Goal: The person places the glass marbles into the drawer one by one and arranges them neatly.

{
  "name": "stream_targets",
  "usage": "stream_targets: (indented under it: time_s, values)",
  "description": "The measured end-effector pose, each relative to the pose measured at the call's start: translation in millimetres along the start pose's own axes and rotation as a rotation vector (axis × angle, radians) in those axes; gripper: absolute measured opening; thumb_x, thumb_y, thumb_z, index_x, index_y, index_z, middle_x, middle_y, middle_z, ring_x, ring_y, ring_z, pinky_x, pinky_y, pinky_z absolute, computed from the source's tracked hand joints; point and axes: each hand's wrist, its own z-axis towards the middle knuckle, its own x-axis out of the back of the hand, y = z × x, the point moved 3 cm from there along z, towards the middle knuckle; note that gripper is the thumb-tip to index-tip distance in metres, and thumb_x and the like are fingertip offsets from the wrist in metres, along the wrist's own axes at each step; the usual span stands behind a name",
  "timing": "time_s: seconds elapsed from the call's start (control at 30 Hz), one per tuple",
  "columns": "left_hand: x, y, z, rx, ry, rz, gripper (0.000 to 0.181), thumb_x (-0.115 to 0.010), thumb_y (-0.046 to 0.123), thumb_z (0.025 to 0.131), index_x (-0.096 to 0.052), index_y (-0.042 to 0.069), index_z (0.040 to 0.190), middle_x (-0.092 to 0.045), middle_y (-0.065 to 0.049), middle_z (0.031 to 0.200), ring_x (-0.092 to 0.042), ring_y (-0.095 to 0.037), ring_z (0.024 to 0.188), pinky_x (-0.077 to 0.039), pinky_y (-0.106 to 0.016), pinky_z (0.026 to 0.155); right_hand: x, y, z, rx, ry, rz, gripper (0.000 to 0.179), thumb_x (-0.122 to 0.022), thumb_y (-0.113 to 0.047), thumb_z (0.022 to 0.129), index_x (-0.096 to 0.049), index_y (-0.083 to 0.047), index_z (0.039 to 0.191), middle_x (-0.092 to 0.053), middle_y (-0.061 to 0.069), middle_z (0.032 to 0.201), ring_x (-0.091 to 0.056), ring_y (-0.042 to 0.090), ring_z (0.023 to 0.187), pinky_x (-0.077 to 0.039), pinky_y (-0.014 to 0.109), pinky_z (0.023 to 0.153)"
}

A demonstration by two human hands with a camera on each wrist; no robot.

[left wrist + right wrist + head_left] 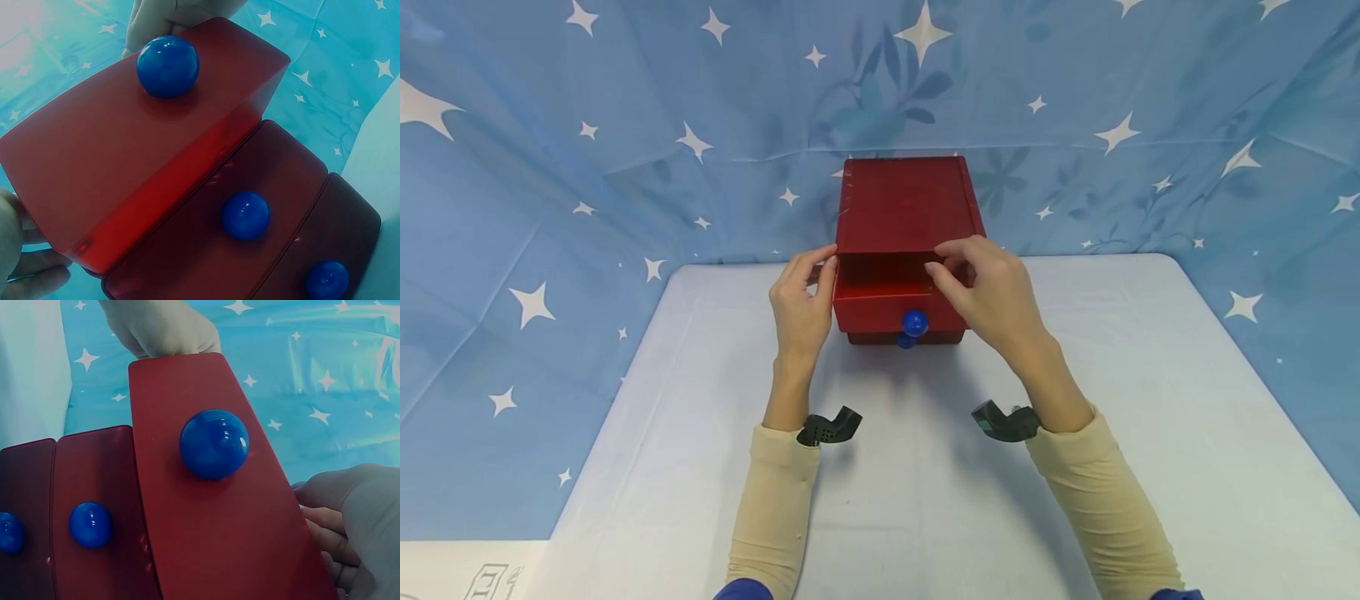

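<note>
A small red drawer cabinet (910, 204) stands at the back of the table. Its top drawer (880, 312), with a round blue knob (915, 322), is pulled partly out, and its visible inside is dark and shadowed. My left hand (801, 300) is against the left side of the drawer, fingertips at the cabinet's front corner. My right hand (992, 287) is at the drawer's right side, its thumb and index finger apart over the opening. Nothing shows between them. In the left wrist view, a middle drawer (212, 225) and a bottom drawer (340, 219) are flush below.
A white tabletop (880, 500) stretches in front of the cabinet. Behind and beside it hangs a blue cloth (700, 192) with white stars. Each wrist carries a small black camera (830, 427). Part of a printed white surface (467, 575) shows at the lower left.
</note>
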Motion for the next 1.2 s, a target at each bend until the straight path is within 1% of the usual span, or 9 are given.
stream_targets:
  time_s: [0.17,0.37,0.53,0.73,1.0,1.2]
  values:
    - [0.6,0.6,1.4,-0.007,0.007,-0.003,0.023,-0.062,0.016,0.099,-0.073,0.002,0.114,-0.074,-0.013,0.106,-0.072,-0.023,0.090,-0.061,-0.030,0.081,5,-1,-1.6,0.034,0.045,0.024,0.021,-0.075,-0.014,0.090,-0.073,0.001,0.105,-0.067,0.012,0.081,-0.051,0.019,0.066,-0.039,0.022,0.059]
    - [1.2,0.1,1.4,-0.002,0.004,-0.001,0.024,-0.061,0.017,0.100,-0.073,0.003,0.115,-0.074,-0.013,0.107,-0.072,-0.022,0.090,-0.061,-0.030,0.082,8,0,-5.9,0.061,0.083,0.039,0.021,-0.076,-0.013,0.088,-0.072,0.001,0.103,-0.066,0.011,0.081,-0.052,0.018,0.067,-0.040,0.020,0.060]
    - [0.8,-0.8,1.1,0.007,0.000,-0.002,0.025,-0.061,0.018,0.100,-0.073,0.003,0.115,-0.074,-0.013,0.107,-0.071,-0.022,0.091,-0.061,-0.032,0.082,12,0,-8.9,0.086,0.110,0.070,0.021,-0.077,-0.011,0.087,-0.072,0.002,0.103,-0.065,0.013,0.080,-0.051,0.017,0.068,-0.038,0.017,0.062]
    - [0.3,-1.2,0.8,0.011,0.016,-0.026,0.022,-0.063,0.016,0.099,-0.074,0.004,0.114,-0.075,-0.012,0.106,-0.072,-0.022,0.089,-0.061,-0.034,0.080,16,-2,-12.5,0.098,0.135,0.082,0.021,-0.076,-0.010,0.087,-0.072,0.002,0.104,-0.065,0.013,0.080,-0.050,0.016,0.069,-0.037,0.017,0.063]
    - [-1.0,-3.2,1.5,0.007,0.022,-0.010,0.021,-0.064,0.015,0.099,-0.075,0.005,0.112,-0.075,-0.011,0.105,-0.072,-0.021,0.085,-0.060,-0.026,0.079,22,-6,-22.8,0.105,0.179,0.097,0.019,-0.074,-0.008,0.088,-0.072,0.001,0.105,-0.066,0.011,0.080,-0.048,0.015,0.067,-0.036,0.016,0.063]
    - [-1.5,-3.4,0.0,0.007,0.019,-0.021,0.021,-0.064,0.017,0.099,-0.075,0.005,0.113,-0.075,-0.011,0.105,-0.072,-0.021,0.085,-0.061,-0.030,0.079,23,-8,-27.6,0.121,0.189,0.118,0.018,-0.074,-0.006,0.088,-0.072,0.003,0.103,-0.064,0.011,0.079,-0.048,0.015,0.067,-0.036,0.017,0.063]
